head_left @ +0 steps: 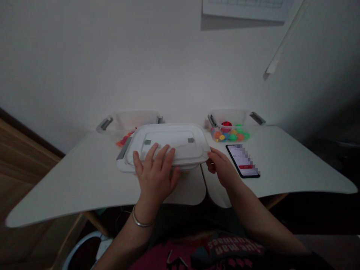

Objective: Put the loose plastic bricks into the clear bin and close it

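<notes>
A white plastic storage box lid is in the middle, over a box whose body is mostly hidden beneath it. The grey latch shows at the lid's left end. My left hand lies on the lid's front left part, fingers spread, with a metal bangle on the wrist. At the right front corner, my right hand has its fingers curled round the lid's edge. The latch on that side cannot be seen.
Behind stand two clear bins: the left bin holds red and orange pieces, the right bin several colourful balls. A phone with a lit screen lies right of my right hand. Two white tables meet beneath, against a wall.
</notes>
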`<state>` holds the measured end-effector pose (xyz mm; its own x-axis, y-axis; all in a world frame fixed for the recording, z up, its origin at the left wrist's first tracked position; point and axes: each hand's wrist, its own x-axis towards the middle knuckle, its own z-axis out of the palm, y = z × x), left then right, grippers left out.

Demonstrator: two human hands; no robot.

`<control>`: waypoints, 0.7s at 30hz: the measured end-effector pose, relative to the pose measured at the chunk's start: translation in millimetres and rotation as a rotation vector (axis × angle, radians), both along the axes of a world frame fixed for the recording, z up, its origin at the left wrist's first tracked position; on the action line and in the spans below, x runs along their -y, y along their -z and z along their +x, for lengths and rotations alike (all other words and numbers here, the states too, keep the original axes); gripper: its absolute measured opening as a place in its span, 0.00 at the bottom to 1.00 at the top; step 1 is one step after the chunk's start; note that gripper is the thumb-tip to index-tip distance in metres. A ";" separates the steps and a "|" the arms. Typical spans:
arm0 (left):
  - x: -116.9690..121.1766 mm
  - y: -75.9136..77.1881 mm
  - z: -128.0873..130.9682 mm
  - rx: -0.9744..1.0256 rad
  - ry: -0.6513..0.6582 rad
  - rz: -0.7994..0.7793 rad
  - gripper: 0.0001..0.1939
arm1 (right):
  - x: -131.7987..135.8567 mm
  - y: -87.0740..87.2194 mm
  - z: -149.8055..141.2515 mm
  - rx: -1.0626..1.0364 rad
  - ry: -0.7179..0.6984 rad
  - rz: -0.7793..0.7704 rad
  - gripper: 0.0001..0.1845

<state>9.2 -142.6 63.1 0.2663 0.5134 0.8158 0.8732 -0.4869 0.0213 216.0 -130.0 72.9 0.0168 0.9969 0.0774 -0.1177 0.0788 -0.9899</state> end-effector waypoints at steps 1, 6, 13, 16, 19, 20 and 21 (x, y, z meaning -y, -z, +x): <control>0.1 -0.1 -2.2 0.008 0.007 -0.014 0.21 | -0.9 0.8 0.2 0.042 -0.018 0.026 0.10; -0.5 -1.2 -23.6 0.052 -0.029 0.041 0.16 | -9.6 15.8 0.3 0.134 0.062 0.089 0.27; -11.4 0.3 -57.0 0.366 -0.113 -0.017 0.13 | -10.1 23.5 -5.1 0.069 0.038 0.211 0.29; -14.0 2.6 -56.1 0.400 -0.046 -0.065 0.13 | -7.2 22.8 -7.6 -0.009 0.062 0.167 0.30; -12.7 3.2 -47.3 0.410 0.006 -0.086 0.12 | -5.7 23.9 -5.8 -0.055 0.140 0.100 0.30; -11.9 3.1 -43.7 0.417 0.021 -0.093 0.12 | -5.6 24.4 -4.3 -0.054 0.175 0.089 0.30; -11.0 2.9 -40.0 0.424 0.032 -0.098 0.12 | -5.8 24.7 -2.6 -0.050 0.212 0.084 0.29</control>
<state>-30.8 -131.6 60.3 -0.0641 0.5909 0.8042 0.7617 -0.4916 0.4220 213.4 -124.3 48.2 0.2309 0.9608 0.1537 -0.1388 0.1889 -0.9722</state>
